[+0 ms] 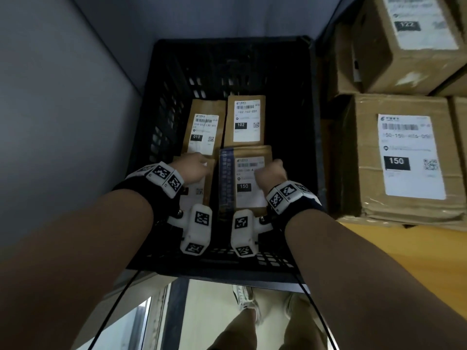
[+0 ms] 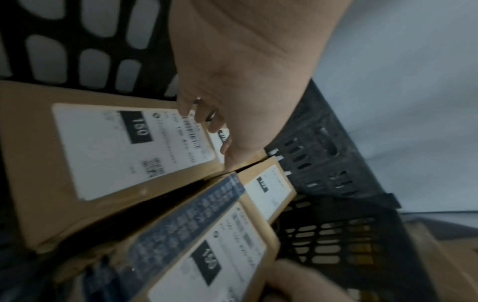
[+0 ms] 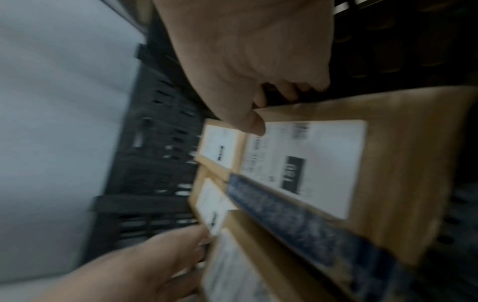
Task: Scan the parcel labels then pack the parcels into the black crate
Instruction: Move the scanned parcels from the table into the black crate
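The black crate (image 1: pixel 161 102) holds several brown parcels lying flat with white labels up. At the far end lie parcel 010 (image 1: pixel 204 127) and parcel 102 (image 1: pixel 246 121). My left hand (image 1: pixel 195 166) grips the far end of the near left parcel (image 2: pixel 103 155), fingers (image 2: pixel 204 114) curled at its edge. My right hand (image 1: pixel 270 173) holds the far edge of the blue-taped parcel (image 1: pixel 249 195), labelled 150. In the right wrist view its thumb lies on top and its fingers (image 3: pixel 284 92) hook behind the edge of that parcel (image 3: pixel 388 163). Both near parcels lie side by side.
Large cardboard boxes stand right of the crate, one labelled 150 (image 1: pixel 404 157) and one labelled 122 (image 1: pixel 409 29), on a yellow surface (image 1: pixel 404 248). A grey wall (image 1: pixel 63 97) runs along the left. A dark strip inside the crate's right side (image 1: pixel 290 122) is unfilled.
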`<state>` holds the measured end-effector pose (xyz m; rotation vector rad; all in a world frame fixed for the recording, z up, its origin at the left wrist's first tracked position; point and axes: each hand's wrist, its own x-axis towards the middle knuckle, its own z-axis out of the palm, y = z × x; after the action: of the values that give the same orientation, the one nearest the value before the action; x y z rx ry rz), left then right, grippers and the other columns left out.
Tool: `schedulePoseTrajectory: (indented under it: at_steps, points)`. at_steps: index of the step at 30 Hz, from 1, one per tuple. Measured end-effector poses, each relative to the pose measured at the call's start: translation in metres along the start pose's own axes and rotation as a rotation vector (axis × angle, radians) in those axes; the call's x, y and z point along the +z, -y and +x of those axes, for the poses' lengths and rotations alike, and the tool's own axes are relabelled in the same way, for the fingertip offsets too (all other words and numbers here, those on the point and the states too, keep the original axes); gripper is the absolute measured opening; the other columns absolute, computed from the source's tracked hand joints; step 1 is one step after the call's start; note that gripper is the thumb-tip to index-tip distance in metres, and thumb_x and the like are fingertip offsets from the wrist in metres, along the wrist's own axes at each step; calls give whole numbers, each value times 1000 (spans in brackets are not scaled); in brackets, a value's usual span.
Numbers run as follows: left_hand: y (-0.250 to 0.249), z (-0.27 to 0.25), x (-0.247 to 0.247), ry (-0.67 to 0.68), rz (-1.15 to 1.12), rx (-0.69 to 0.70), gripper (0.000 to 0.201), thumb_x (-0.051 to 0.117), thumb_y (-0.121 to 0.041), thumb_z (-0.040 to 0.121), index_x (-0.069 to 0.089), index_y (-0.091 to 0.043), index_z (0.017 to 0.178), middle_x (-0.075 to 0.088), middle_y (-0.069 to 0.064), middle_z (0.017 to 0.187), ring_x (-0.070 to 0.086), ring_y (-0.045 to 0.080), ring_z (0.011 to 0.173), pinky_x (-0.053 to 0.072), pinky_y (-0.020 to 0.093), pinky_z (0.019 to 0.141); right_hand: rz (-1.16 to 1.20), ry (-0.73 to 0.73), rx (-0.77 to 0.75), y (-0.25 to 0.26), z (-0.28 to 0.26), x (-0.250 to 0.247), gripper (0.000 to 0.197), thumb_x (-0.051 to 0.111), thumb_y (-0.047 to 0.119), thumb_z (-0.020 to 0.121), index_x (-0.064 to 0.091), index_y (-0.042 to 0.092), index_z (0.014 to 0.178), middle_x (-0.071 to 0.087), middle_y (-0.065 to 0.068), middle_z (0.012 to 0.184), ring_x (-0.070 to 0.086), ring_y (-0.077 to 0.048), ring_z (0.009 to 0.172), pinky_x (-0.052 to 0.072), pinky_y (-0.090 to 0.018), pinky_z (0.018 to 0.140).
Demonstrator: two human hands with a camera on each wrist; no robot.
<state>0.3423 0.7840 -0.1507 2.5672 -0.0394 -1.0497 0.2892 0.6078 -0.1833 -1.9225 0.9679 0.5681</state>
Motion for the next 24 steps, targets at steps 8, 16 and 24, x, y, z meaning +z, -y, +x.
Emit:
schedulePoseTrajectory:
  at_steps: [8, 16, 24]
  points:
    - [-58, -46, -38, -155, -212, 121, 40, 57, -30, 94, 55, -14, 130, 53, 5, 133, 52, 17, 112, 41, 25, 92, 182, -35, -414, 45, -51, -70, 24, 49, 11, 93, 61, 13, 113, 63, -7, 116, 62, -22, 101, 54, -35, 86]
    - [-129, -102, -42, -102, -321, 275, 35, 55, -33, 96, 55, -17, 127, 54, -1, 127, 49, 13, 111, 40, 23, 87, 164, -301, -563, 13, -93, -184, 17, 49, 7, 92, 61, 20, 95, 64, -2, 90, 56, -12, 68, 42, -23, 65]
    - [-205, -137, 12, -22, -431, 223, 44, 51, -32, 98, 46, -12, 137, 56, 6, 120, 58, 21, 109, 49, 33, 94, -270, -159, -346, -60, -114, -282, 35, 53, 16, 95, 58, 9, 129, 61, -11, 126, 56, -30, 118, 47, -37, 96]
